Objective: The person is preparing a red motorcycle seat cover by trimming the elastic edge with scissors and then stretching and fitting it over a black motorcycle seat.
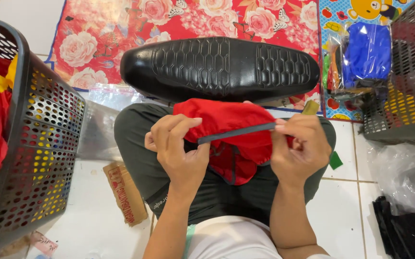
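- Red fabric, a small cloth cover (226, 120) with a dark elastic edge (238, 133), is stretched between both hands above the person's lap.
- The left hand (176, 148) is closed, pinching the elastic edge at one end; the right hand (299, 146) is closed too, gripping the other end, so the band runs taut between them.
- A black shoe (219, 68) lies sole-up just beyond the cloth, resting near the knees over a flowered mat (102, 33).
- As a judgement: the cover is opened out but not yet over the shoe; the shoe is bare.
- A dark perforated basket (44, 144) with red and yellow cloth stands at the left; bagged blue fabric (366, 52) sits beside a grey basket (411, 96) at the right.
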